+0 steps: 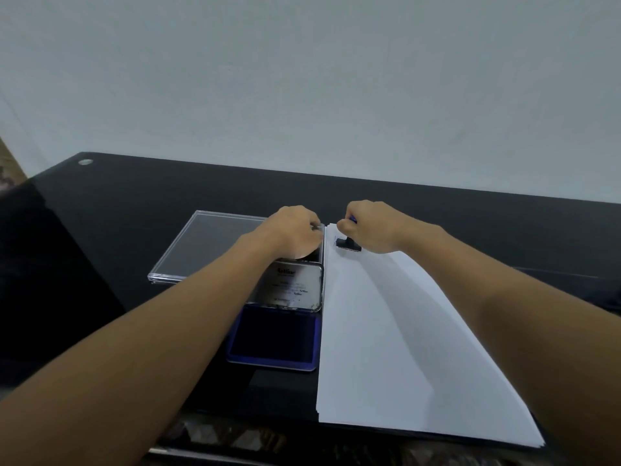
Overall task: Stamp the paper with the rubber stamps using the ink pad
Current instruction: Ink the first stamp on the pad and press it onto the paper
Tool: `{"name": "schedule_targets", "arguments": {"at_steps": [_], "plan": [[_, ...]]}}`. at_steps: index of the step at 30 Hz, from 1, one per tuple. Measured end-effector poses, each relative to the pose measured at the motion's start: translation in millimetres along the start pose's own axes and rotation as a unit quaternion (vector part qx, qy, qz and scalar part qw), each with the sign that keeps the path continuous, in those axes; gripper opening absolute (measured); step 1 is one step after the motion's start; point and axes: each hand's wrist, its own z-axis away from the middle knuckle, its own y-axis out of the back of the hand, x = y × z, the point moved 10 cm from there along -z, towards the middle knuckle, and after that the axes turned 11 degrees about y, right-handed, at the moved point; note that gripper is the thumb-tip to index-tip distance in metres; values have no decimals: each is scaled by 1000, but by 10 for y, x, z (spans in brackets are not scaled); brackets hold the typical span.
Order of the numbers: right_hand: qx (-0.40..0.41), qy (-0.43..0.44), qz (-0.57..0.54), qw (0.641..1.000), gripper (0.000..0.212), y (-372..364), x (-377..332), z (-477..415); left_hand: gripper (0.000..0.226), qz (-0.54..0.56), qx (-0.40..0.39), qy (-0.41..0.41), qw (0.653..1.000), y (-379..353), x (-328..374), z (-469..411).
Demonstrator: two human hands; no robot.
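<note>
— White paper (386, 331) lies right of the open ink pad (274, 338). Which step?
— Stamping: the right hand (373, 227) grips a rubber stamp (347, 244), pressed on its far left corner. The left hand (292, 230) is at the clear box (208, 243); its grip I cannot tell. Next, probably, lift straight up.

White paper stack (386, 331) lies flat, long edge just beside the ink pad (274, 338); ink pad open, dark blue pad bared, metal lid tilted up at its far side; rubber stamp (348, 244), black base, blue handle, stands on the paper's far left corner, gripped by the right hand (373, 227).
</note>
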Motion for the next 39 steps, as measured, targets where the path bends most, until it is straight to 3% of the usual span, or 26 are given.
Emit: {"name": "schedule_targets", "arguments": {"at_steps": [11,29,39], "plan": [[3,0,28,1000,21,-28,-36,-84,15,8,-1,4,1000,-31,-45,-60],[-17,4,40,999,20,-120,-102,-67,37,-3,19,-7,1000,-26,-47,-77],[-17,9,50,999,21,-176,-161,-6,36,-8,25,-6,1000,-27,-50,-45]]}}
